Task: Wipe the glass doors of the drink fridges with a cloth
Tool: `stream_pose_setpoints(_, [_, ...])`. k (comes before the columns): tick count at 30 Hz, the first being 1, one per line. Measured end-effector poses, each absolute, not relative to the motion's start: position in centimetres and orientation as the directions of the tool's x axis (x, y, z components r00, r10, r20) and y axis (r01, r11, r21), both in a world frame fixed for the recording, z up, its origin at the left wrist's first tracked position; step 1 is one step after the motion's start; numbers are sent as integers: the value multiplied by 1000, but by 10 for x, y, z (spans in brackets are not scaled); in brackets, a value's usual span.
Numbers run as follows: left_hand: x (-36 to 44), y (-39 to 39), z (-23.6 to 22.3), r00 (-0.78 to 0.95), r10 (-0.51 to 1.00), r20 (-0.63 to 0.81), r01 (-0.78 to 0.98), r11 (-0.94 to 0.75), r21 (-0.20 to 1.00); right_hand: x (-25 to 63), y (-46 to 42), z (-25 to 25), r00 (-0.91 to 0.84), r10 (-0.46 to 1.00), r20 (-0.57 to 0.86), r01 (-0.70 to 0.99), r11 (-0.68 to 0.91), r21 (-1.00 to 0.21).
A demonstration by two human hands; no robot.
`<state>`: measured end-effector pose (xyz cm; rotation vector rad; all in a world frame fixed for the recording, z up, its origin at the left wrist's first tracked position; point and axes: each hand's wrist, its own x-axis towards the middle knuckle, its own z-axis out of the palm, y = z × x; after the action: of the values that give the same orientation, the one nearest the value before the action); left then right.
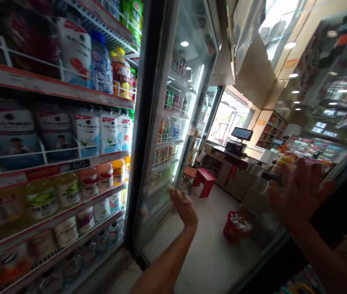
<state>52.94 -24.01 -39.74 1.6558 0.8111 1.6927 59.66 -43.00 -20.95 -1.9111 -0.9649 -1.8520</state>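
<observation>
A glass fridge door [213, 245] stands swung open in front of me. My left hand [184, 206] is bent back at the wrist, fingers stretched out, with nothing in it; whether it touches the glass I cannot tell. To the right, my right hand [298, 192] is spread near the door's dark frame, its palm turned to the glass. Contact there is hard to judge, as the hand is blurred. On the left, the lit drinks fridge [81, 90] holds rows of bottles, among them white-labelled bottles [87, 132] and an orange drink bottle [118, 170].
Beyond the glass are a red stool [204, 181], a red bin [236, 228] filled with pale litter, and a counter [237, 175] carrying a monitor [241, 134]. More drinks show in or through the glass panel [173, 122] beside the fridge's dark upright.
</observation>
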Motion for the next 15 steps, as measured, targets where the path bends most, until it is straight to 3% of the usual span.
stream_pose_setpoints(1, [536,-269,-394,-27,733,680,-7,-681,733,590,-433,-208,-77,271,960,686,-684,248])
stream_pose_setpoints(3, [549,-315,-382,78,356,931,-21,-933,359,577,-446,-201,-158,326,932,756,-567,327])
stream_pose_setpoints(5, [553,-341,-368,164,92,982,-29,-995,98,567,-468,-187,-278,301,912,786,-475,396])
stream_pose_setpoints(6, [551,-349,-361,176,58,983,-22,-998,63,563,-480,-179,-312,266,912,785,-468,406])
stream_pose_setpoints(8, [539,-362,-348,139,119,983,-24,-992,123,555,-502,-163,-311,200,929,790,-490,370])
stream_pose_setpoints(11, [511,-385,-327,51,385,921,-181,-904,388,538,-522,-149,-196,171,966,894,-374,248])
stream_pose_setpoints(13, [484,-402,-315,98,622,777,-356,-707,611,522,-525,-150,-60,73,996,978,-193,73])
stream_pose_setpoints(15, [445,-413,-307,192,788,585,-468,-451,760,498,-527,-159,97,36,995,995,15,-97])
